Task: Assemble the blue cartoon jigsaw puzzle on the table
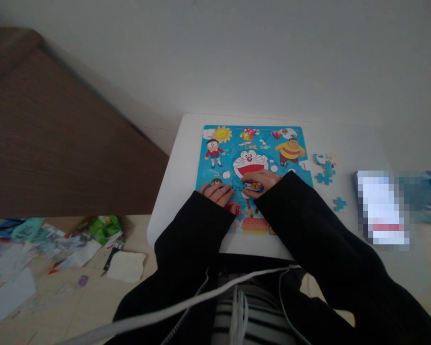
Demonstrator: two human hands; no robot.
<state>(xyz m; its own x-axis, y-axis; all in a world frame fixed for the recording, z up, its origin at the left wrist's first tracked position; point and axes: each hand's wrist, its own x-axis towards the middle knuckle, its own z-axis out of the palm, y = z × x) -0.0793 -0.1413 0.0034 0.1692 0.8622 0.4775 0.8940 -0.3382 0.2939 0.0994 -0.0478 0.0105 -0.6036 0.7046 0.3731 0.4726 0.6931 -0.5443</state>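
Note:
A blue jigsaw puzzle (215, 175) with cartoon figures lies on a small white table. Its big centre figure is a cat with a wide red mouth. My left hand (217, 192) rests on the lower left of the puzzle, fingers stretched out and lying flat, with nothing in them. Just below the cat's mouth, the thumb and fingers of my right hand (261, 181) curl around a puzzle piece (255, 186) showing a yellow bell. That piece is at the puzzle's surface; whether it sits fully flat cannot be seen. My right hand and sleeve cover part of the picture.
Several loose puzzle pieces (323, 178) lie right of the puzzle, with a single blue piece (339, 204) nearer me. A blurred-out phone (380, 206) is farther right. The white table (175, 191) stands against a wall. A brown cabinet (75, 143) and floor clutter (75, 244) are left.

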